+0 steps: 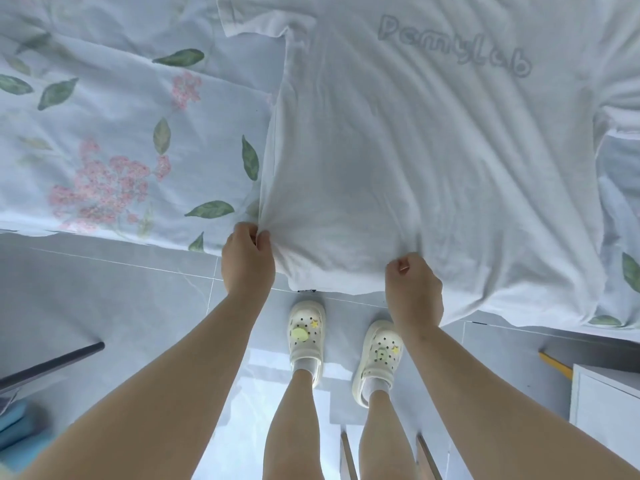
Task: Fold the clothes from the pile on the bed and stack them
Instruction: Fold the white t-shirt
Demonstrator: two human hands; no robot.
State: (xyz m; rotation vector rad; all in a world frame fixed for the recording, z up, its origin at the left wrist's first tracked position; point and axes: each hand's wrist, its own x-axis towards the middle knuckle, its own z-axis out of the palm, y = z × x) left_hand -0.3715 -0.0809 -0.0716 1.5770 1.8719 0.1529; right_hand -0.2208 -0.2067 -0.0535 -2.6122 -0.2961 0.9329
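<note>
A white T-shirt (398, 150) with pale grey lettering lies spread flat on the bed, its hem hanging over the near edge. My left hand (246, 261) pinches the hem at the shirt's left bottom corner. My right hand (414, 289) grips the hem further right, fingers curled into the cloth. One short sleeve (256, 15) lies at the top left. No clothes pile or stack is in view.
The bed carries a pale floral sheet (104, 140) with pink flowers and green leaves. Below its edge is a grey tiled floor (138, 306) with my feet in white clogs (306, 337). A white cabinet (606, 410) stands at the right, a dark bar (52, 365) at the left.
</note>
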